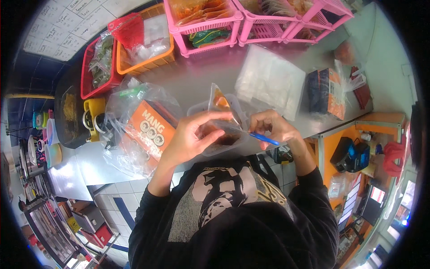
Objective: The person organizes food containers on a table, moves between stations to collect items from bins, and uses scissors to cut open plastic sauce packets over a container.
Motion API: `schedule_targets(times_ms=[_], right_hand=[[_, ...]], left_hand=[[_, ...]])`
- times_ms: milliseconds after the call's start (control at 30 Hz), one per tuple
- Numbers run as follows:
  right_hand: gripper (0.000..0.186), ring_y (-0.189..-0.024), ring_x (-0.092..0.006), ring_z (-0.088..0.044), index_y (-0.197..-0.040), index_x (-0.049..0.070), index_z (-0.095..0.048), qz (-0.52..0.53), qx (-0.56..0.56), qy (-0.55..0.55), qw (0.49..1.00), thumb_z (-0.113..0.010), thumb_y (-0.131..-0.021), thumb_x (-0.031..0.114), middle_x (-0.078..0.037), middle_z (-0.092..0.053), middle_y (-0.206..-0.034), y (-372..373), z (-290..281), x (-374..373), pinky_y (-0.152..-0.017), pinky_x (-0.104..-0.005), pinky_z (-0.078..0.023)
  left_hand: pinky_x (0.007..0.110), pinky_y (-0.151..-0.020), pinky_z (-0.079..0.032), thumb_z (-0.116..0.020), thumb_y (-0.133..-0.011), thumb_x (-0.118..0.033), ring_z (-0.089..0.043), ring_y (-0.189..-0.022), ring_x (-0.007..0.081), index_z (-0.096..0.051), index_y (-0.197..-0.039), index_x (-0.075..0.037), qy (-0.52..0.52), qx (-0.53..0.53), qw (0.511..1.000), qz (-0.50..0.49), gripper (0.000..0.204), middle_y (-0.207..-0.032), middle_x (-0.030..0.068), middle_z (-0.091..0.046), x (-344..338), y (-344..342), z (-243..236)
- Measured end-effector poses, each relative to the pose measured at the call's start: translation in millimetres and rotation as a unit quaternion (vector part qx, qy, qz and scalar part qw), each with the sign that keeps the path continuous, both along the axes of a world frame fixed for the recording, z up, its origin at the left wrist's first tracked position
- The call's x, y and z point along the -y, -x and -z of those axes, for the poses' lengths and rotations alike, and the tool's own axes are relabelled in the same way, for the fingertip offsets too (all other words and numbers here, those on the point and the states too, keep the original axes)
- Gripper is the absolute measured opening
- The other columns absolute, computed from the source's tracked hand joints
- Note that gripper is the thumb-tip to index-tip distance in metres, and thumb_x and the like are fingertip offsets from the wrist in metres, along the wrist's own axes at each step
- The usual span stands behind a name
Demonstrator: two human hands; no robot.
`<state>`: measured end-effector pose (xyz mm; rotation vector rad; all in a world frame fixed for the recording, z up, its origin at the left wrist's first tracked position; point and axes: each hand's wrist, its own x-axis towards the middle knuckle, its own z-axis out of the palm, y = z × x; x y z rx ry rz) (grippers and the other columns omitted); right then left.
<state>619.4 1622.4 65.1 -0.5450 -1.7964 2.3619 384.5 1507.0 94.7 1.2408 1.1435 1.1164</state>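
Observation:
A small clear plastic packet [220,101] with orange-red contents stands up at the fingers of my left hand [189,136]. The index finger lies across its lower part, and the thumb is bent below. My right hand [273,127] is closed on a slim blue tool [264,138], which points toward the packet; its kind cannot be made out. Below both hands sits a clear plastic tub [217,149] with dark reddish-brown contents, partly hidden by my left hand.
An orange printed box [150,127] in clear plastic lies left of the tub. A stack of clear bags [271,77] lies beyond my right hand, a dark-and-orange pack [327,94] farther right. Orange [145,67] and red [85,95] baskets and pink racks [204,27] line the back.

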Motion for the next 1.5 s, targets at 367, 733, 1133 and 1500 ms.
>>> schedule_targets(times_ms=[367,733,1133,1500], right_hand=[[0.029,-0.060,-0.0042,-0.050,-0.080,-0.002,-0.058,-0.042,0.021,-0.051,0.998,-0.080,-0.061,0.000,-0.001,-0.057,-0.069,9.4,-2.8,-3.2,-0.051,-0.0198,-0.036],[0.033,-0.060,-0.0032,-0.047,-0.084,0.000,-0.055,0.007,0.014,0.027,1.000,-0.080,-0.062,0.002,0.001,-0.052,-0.066,12.2,1.8,7.9,-0.050,-0.0193,-0.033],[0.039,-0.060,-0.0045,-0.046,-0.089,0.000,-0.054,0.010,0.010,-0.016,1.000,-0.081,-0.064,0.009,0.001,-0.050,-0.064,15.2,2.5,11.5,-0.051,-0.0212,-0.036],[0.036,-0.058,-0.0045,-0.051,-0.090,-0.001,-0.054,0.055,0.020,0.014,0.998,-0.079,-0.065,0.006,-0.001,-0.054,-0.068,11.4,16.7,20.2,-0.051,-0.0188,-0.041]], left_hand=[[0.021,-0.073,-0.048,-0.062,-0.078,0.005,-0.058,-0.087,0.0072,-0.060,-0.109,-0.003,0.063,-0.004,0.995,0.075,0.032,-0.102,0.0050,-0.063,-8.8,-4.3,-5.5],[0.024,-0.080,-0.049,-0.060,-0.078,0.009,-0.056,-0.095,0.0108,-0.058,-0.110,0.001,0.055,0.037,0.996,0.059,0.033,-0.109,0.0066,-0.059,-12.4,-6.0,3.4],[0.024,-0.079,-0.047,-0.064,-0.076,0.007,-0.057,-0.092,0.0104,-0.055,-0.114,0.000,0.085,0.042,0.991,0.090,0.040,-0.113,0.0064,-0.057,-14.5,-12.8,3.0],[0.025,-0.078,-0.049,-0.065,-0.073,0.008,-0.060,-0.090,0.0123,-0.055,-0.114,-0.002,0.088,0.088,0.988,0.092,0.043,-0.114,0.0080,-0.058,-15.1,-10.2,5.4]])
